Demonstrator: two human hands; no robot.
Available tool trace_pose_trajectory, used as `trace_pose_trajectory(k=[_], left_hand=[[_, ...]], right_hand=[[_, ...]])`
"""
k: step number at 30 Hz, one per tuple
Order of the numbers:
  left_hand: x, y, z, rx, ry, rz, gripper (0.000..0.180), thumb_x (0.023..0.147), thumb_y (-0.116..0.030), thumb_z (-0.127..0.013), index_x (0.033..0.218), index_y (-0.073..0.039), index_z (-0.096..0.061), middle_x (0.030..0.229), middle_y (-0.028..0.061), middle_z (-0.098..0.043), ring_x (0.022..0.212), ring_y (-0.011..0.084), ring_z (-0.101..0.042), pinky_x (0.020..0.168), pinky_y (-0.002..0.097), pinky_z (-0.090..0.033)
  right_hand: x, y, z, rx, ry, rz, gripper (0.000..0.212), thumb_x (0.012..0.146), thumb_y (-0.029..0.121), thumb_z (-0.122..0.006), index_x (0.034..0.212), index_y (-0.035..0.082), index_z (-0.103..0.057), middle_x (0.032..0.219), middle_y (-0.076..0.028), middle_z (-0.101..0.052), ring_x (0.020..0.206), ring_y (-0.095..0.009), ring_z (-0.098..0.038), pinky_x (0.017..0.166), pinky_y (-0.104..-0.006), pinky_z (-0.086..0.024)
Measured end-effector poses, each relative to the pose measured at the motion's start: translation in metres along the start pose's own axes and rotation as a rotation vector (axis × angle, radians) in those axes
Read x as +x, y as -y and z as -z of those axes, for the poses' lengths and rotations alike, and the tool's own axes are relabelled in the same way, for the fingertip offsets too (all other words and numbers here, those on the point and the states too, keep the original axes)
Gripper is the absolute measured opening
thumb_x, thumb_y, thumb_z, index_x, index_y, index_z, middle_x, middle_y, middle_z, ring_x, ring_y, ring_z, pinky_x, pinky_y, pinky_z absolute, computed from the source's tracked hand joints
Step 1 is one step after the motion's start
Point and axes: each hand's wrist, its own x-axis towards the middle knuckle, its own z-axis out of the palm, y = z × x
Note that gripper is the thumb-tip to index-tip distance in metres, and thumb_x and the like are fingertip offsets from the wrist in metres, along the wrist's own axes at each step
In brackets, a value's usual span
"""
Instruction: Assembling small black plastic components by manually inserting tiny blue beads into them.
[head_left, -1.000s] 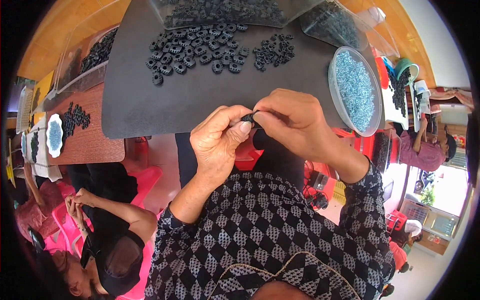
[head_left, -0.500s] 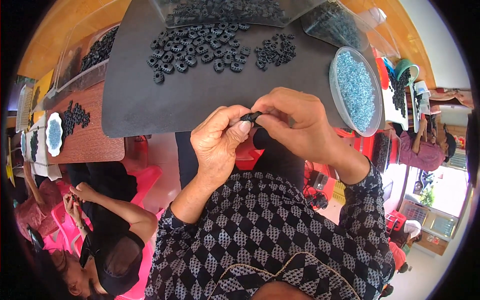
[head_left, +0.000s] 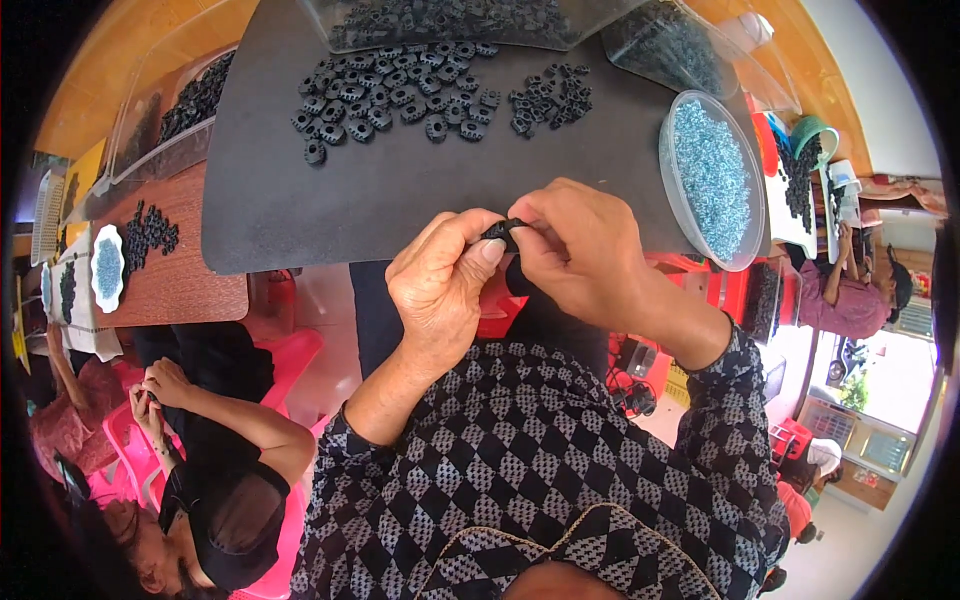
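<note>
Just over the table's near edge, my left hand [head_left: 435, 280] pinches a small black plastic piece [head_left: 498, 233] between thumb and index finger. My right hand [head_left: 592, 250] meets it from the other side, its thumb and fingertips closed on the piece's right end. The fingers cover much of the piece, so its exact shape is hidden. Farther back on the dark table [head_left: 330, 215] lies a spread of black oval plastic parts with notched edges [head_left: 400, 95]. To their right is a smaller heap of little black parts [head_left: 550, 100].
A clear round tub of tiny bluish, shiny pieces [head_left: 712, 185] sits at the table's right edge. Clear bins of black parts [head_left: 450, 25] [head_left: 665, 50] stand at the back. At left, a co-worker [head_left: 230, 470] handles something small beside a reddish-brown table [head_left: 190, 285].
My right hand has shifted slightly, its fingertips drawing closer round the black piece. My left hand keeps its pinch. The parts on the table look the same.
</note>
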Motion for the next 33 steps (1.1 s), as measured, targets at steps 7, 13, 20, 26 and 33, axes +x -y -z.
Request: trace_pose_trajectory(k=[7, 13, 20, 26, 33], left_hand=[[0.002, 0.001, 0.000, -0.310, -0.007, 0.117, 0.014, 0.083, -0.004, -0.066, 0.095, 0.005, -0.064, 0.079, 0.0036, -0.061, 0.069, 0.0086, -0.057, 0.061, 0.0207, -0.047], [0.003, 0.001, 0.001, -0.497, 0.017, 0.197, 0.018, 0.086, -0.006, -0.065, 0.100, 0.005, -0.063, 0.085, 0.0057, -0.064, 0.071, 0.0079, -0.057, 0.063, 0.0195, -0.049], [0.000, 0.002, 0.000, -0.363, -0.028, 0.189, 0.015, 0.085, -0.002, -0.064, 0.098, 0.005, -0.064, 0.084, 0.0034, -0.061, 0.071, 0.0075, -0.057, 0.064, 0.0198, -0.049], [0.002, -0.002, 0.001, -0.283, -0.022, 0.128, 0.014, 0.084, -0.001, -0.065, 0.097, 0.005, -0.064, 0.082, 0.0029, -0.059, 0.071, 0.0073, -0.057, 0.064, 0.0195, -0.049], [0.000, 0.002, -0.001, -0.195, -0.046, 0.091, 0.015, 0.081, 0.000, -0.066, 0.095, 0.005, -0.064, 0.077, 0.0033, -0.058, 0.067, 0.0083, -0.056, 0.061, 0.0205, -0.047]], right_hand=[[0.001, -0.001, 0.015, 0.627, 0.185, -0.622, 0.013, 0.081, 0.001, -0.064, 0.093, -0.004, -0.061, 0.077, -0.003, -0.063, 0.069, -0.006, -0.060, 0.057, -0.0200, -0.046], [0.005, 0.009, 0.013, 0.633, 0.098, -0.548, 0.009, 0.084, 0.004, -0.062, 0.088, -0.003, -0.058, 0.073, -0.004, -0.065, 0.064, -0.005, -0.059, 0.055, -0.0212, -0.049], [0.001, 0.001, 0.007, 0.262, 0.099, -0.269, 0.011, 0.076, 0.000, -0.065, 0.087, 0.000, -0.063, 0.069, -0.002, -0.060, 0.056, -0.005, -0.052, 0.050, -0.0221, -0.042], [0.002, 0.005, 0.006, 0.327, 0.086, -0.350, 0.012, 0.075, 0.000, -0.066, 0.087, 0.001, -0.063, 0.068, -0.004, -0.060, 0.054, -0.008, -0.054, 0.049, -0.0230, -0.042], [-0.004, -0.004, -0.001, 0.142, 0.086, -0.128, 0.011, 0.078, 0.004, -0.064, 0.085, 0.001, -0.057, 0.069, -0.011, -0.060, 0.057, -0.024, -0.061, 0.052, -0.0323, -0.048]])
